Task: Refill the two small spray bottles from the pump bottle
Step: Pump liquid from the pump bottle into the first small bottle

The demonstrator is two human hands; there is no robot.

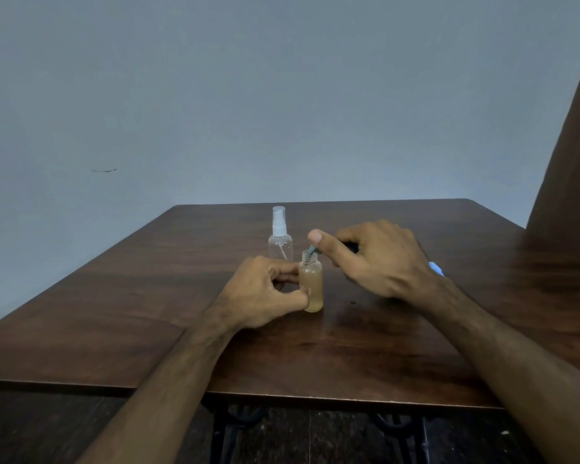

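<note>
A small open spray bottle (312,289), nearly full of amber liquid and without its top, stands at the middle of the table. My left hand (265,293) pinches it from the left by thumb and fingers. My right hand (379,256) is curled over the pump bottle's dark head (351,247), thumb on top. A grey spout (312,250) pokes from under the thumb into the open neck. The rest of the pump bottle is hidden by the hand. A second spray bottle (280,244), clear and looking empty, stands upright just behind with its white sprayer and cap on.
The dark wooden table (315,356) has its front edge close to me and a grey wall behind it. A small blue thing (436,268) shows behind my right wrist. A brown panel (570,162) rises at the right edge. A few wet spots (351,302) lie right of the bottle.
</note>
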